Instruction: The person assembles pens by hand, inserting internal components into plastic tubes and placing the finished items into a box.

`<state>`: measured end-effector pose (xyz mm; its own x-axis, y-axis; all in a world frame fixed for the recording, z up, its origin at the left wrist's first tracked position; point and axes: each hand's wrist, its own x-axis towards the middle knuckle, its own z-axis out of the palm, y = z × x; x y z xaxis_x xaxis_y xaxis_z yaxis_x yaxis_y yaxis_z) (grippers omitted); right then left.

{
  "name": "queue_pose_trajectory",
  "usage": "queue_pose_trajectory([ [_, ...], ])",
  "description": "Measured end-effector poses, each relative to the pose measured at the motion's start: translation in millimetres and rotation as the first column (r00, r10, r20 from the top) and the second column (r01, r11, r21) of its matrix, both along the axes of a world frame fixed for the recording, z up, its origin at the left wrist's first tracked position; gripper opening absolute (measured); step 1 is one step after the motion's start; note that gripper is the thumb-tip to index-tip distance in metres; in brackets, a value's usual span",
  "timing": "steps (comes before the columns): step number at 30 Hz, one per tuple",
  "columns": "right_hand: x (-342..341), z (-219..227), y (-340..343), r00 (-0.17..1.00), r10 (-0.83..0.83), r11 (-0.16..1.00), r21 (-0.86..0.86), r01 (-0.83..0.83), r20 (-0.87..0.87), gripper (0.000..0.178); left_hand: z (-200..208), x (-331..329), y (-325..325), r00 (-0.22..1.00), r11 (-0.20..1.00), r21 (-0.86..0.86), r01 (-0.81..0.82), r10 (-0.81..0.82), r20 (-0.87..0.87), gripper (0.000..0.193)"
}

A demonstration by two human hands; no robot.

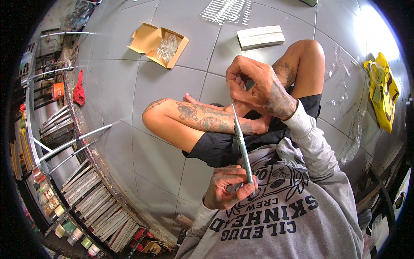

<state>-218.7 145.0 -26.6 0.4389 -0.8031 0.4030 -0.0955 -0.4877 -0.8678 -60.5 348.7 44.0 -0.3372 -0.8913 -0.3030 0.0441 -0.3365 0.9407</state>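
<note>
Above the black cloth shorts (211, 149), a thin, grey-green, plastic-looking strip (242, 149) points lengthwise away from the torso; the left hand (228, 187) grips its near end, the right hand (254, 84) pinches its far tip.

Hard to make out the thin sheet (242, 146), nearly edge-on below and right of the cardboard box (144, 39), or its upper end, at the right hand (255, 84). Impossible to tell apart the clear pieces (168, 46) inside the box, or to name the green object (309, 1) cut off above, well to its right.
</note>
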Motion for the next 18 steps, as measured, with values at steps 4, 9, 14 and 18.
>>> queue_pose_trajectory([
  [4,1.6,0.1,-0.3,1.000,0.001,1.000,-0.009,-0.001,0.017,0.016,0.0,1.0,0.9,1.000,1.000,0.012,0.007,-0.007,0.001,0.018],
  [9,1.1,0.3,-1.5,1.000,0.004,1.000,-0.011,-0.004,-0.005,0.016,-0.5,0.8,1.4,1.000,1.000,0.009,0.005,-0.005,-0.007,0.017],
  [14,1.7,-0.3,-1.3,1.000,-0.007,1.000,0.004,0.007,0.004,0.015,0.1,0.8,-0.2,1.000,1.000,-0.021,0.017,-0.017,0.006,0.017],
  [18,0.7,1.2,-2.0,1.000,-0.003,1.000,0.007,0.003,0.007,0.015,-1.8,1.7,1.9,1.000,1.000,-0.009,0.021,-0.021,-0.006,0.017],
])
